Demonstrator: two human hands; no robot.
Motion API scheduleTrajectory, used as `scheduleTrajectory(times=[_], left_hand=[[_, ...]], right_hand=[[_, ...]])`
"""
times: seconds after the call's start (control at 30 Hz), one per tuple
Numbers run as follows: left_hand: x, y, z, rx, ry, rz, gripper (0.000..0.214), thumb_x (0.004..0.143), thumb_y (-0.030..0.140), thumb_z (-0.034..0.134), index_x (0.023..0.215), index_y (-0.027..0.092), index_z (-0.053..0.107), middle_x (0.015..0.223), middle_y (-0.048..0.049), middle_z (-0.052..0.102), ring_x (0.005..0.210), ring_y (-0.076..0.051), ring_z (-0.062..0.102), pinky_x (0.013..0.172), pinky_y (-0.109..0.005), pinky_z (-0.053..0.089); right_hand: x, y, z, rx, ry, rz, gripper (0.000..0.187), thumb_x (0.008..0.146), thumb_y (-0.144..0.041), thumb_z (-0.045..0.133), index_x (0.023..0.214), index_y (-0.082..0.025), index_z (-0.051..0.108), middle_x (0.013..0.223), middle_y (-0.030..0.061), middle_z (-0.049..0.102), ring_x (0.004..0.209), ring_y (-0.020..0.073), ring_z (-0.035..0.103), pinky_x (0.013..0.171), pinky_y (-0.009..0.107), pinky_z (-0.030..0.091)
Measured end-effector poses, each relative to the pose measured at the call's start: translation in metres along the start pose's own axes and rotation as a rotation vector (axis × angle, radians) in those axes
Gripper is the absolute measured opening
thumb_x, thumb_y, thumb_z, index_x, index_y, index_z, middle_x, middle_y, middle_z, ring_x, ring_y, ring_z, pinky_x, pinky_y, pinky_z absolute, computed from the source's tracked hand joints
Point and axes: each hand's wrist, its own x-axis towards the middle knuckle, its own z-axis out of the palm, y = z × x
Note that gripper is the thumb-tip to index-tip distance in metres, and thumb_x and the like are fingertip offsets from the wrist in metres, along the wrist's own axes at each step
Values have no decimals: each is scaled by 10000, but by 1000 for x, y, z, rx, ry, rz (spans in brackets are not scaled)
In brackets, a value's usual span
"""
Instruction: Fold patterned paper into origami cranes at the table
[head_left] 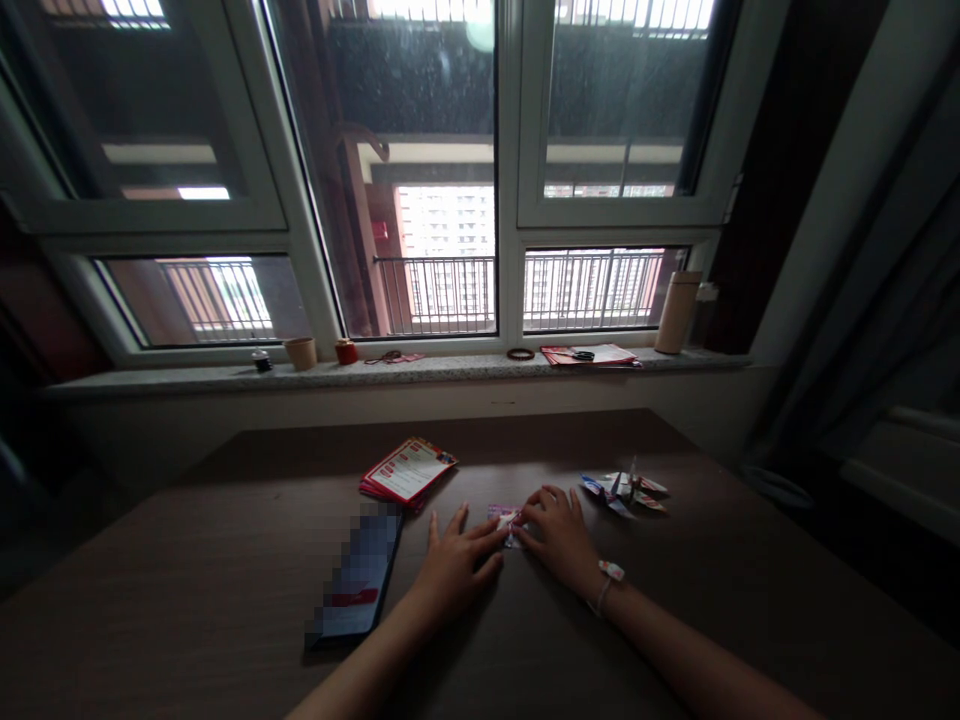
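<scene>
A small square of printed paper (507,520), white with purple and red, lies on the brown table between my hands. My left hand (457,562) rests palm down with its fingers spread, and its fingertips touch the paper's left side. Bent over the right side of the paper is my right hand (559,532), thumb and fingers closing on its edge and covering part of it. A bracelet circles my right wrist. Several folded paper cranes (624,490) stand in a cluster to the right of this hand.
A stack of red-bordered cards (411,470) lies at the table's back left. A tablet or phone (356,580), partly blurred out, lies left of my left forearm. On the windowsill are a paper cup (301,353), scissors (582,356) on papers and a tan flask (679,312).
</scene>
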Motion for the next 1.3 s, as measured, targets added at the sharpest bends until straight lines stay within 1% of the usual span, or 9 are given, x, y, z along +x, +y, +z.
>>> scheduleTrajectory(times=[0.13, 0.53, 0.67, 0.8, 0.87, 1.0, 1.17, 1.23, 1.3], left_hand=[[-1, 1, -1, 4, -3, -3, 467, 917, 392, 484, 1364, 509, 419, 1490, 74, 430, 1453, -378, 161, 1054, -772, -19], [0, -1, 0, -9, 7, 12, 460, 914, 391, 480, 1362, 487, 440, 1484, 66, 442, 1449, -388, 161, 1053, -774, -20], [-1, 0, 0, -17, 6, 17, 446, 916, 394, 476, 1354, 479, 458, 1486, 59, 440, 1448, -386, 167, 1054, -772, -17], [0, -1, 0, -20, 1, 2, 451, 909, 390, 491, 1349, 485, 459, 1480, 67, 449, 1453, -375, 163, 1065, -759, -9], [0, -2, 0, -24, 8, 3, 444, 908, 391, 497, 1342, 482, 471, 1472, 59, 463, 1451, -364, 179, 1075, -748, 11], [-1, -1, 0, -17, 37, 17, 422, 897, 364, 522, 1307, 462, 524, 1440, 45, 510, 1417, -356, 261, 1089, -734, 35], [-3, 2, -2, 1, 70, 19, 415, 888, 340, 537, 1287, 453, 550, 1410, 49, 542, 1358, -354, 349, 1093, -733, 76], [-3, 3, -3, 1, 72, 12, 421, 890, 338, 536, 1289, 470, 539, 1406, 66, 544, 1357, -353, 357, 1092, -732, 89], [-3, 3, -3, 0, 62, 5, 422, 894, 346, 530, 1294, 481, 528, 1410, 78, 537, 1375, -356, 339, 1095, -728, 89]], right_hand=[[0, 0, 0, -14, 4, -3, 200, 829, -433, 639, 940, -276, 692, 1087, 45, 609, 1235, 295, 406, 1110, 588, 128], [-1, 2, -2, 5, -20, -19, 300, 752, -495, 689, 962, -281, 684, 1116, 41, 590, 1245, 281, 397, 1118, 535, 154], [-3, 2, -4, 44, -50, 0, 327, 759, -517, 679, 990, -284, 678, 1133, 40, 582, 1199, 259, 444, 1117, 518, 172], [-2, 7, -4, 143, -51, 34, 255, 907, -450, 513, 951, -275, 693, 1106, 37, 602, 1133, 221, 496, 1096, 465, 232], [-1, 10, -3, 185, -5, 54, 261, 928, -394, 484, 916, -252, 703, 1054, 40, 622, 1095, 210, 514, 1071, 420, 275], [0, 13, -2, 226, 56, 56, 175, 873, -302, 565, 895, -249, 730, 1030, 38, 633, 1082, 206, 516, 1049, 378, 309], [-2, 13, -1, 262, -7, -30, 163, 835, -279, 604, 873, -304, 761, 1124, 23, 615, 1188, 216, 454, 1082, 375, 297], [-3, 13, -1, 268, -27, -67, 159, 819, -273, 621, 864, -323, 765, 1159, 13, 604, 1234, 223, 414, 1107, 390, 266], [-3, 12, 0, 262, -38, -62, 151, 805, -278, 635, 849, -330, 769, 1169, 12, 599, 1256, 234, 390, 1122, 406, 240]])
